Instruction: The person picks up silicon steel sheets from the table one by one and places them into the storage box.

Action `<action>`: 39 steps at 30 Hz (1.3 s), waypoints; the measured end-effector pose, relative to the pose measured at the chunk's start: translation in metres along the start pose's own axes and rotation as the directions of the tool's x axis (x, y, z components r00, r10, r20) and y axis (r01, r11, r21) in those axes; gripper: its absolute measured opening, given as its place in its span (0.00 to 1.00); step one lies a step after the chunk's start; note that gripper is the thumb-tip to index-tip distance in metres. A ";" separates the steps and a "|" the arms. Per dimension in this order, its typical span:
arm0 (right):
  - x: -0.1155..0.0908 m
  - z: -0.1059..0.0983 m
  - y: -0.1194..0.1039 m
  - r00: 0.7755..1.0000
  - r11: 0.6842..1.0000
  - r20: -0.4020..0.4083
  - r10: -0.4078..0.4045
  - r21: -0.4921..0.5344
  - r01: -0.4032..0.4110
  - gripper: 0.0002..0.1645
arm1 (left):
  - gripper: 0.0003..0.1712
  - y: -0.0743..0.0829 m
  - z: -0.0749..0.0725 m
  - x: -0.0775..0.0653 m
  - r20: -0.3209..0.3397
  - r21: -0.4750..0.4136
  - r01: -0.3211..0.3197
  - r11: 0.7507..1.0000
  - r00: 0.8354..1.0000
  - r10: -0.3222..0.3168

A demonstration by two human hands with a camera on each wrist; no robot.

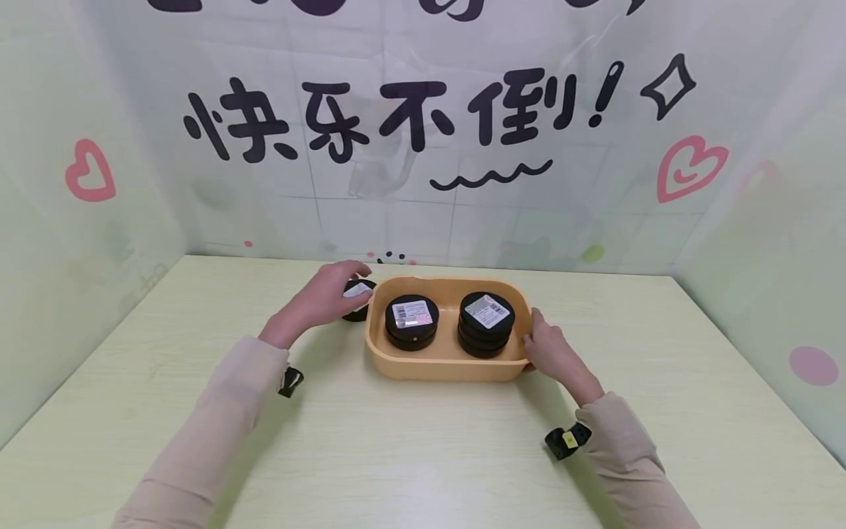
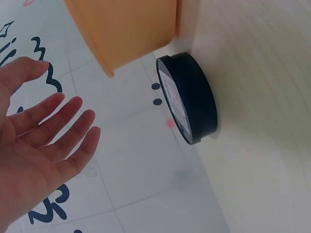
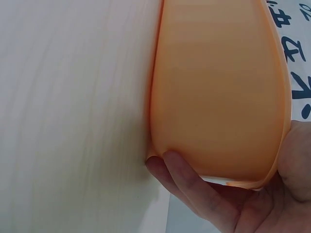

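Observation:
An orange oblong plastic bin sits on the table, holding two stacks of flat round black tins with white labels: a left stack and a taller right stack. My right hand grips the bin's right end; in the right wrist view its fingers curl at the lower corner and the thumb is by the rim. Outside the bin's left end, another black tin lies on the table. Over it hovers my left hand, fingers relaxed and apart from the tin in the left wrist view.
The pale wooden table stretches toward me and to both sides. Behind it hangs a white backdrop with black lettering, and printed side panels stand left and right.

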State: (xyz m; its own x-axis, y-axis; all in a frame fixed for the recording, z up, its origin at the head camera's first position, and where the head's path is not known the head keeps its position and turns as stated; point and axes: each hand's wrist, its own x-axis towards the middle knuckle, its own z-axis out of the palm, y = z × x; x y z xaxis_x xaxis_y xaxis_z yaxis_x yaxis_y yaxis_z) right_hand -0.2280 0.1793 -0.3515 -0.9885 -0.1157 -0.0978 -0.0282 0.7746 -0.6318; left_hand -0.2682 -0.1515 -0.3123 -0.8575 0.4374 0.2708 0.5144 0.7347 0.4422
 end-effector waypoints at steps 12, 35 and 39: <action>0.001 0.000 0.001 1.000 1.000 0.001 -0.001 0.013 0.001 0.30 | 0.27 -0.016 0.003 -0.002 0.040 0.017 0.106 0.994 0.993 -0.107; 0.002 0.000 0.000 1.000 1.000 0.001 0.002 0.009 -0.002 0.29 | 0.51 -0.040 0.029 0.006 0.172 0.093 0.289 0.953 0.938 -0.301; 0.002 0.000 0.001 1.000 1.000 0.005 0.009 0.006 -0.009 0.30 | 0.53 -0.040 0.033 0.009 0.207 0.108 0.323 0.940 0.918 -0.339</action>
State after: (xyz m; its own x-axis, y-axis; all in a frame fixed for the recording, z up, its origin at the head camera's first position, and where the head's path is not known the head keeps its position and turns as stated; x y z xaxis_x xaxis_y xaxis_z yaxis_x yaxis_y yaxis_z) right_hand -0.2304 0.1801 -0.3527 -0.9879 -0.1116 -0.1075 -0.0180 0.7718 -0.6356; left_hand -0.2973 -0.1601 -0.3556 -0.9626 0.2595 -0.0782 0.2061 0.8881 0.4108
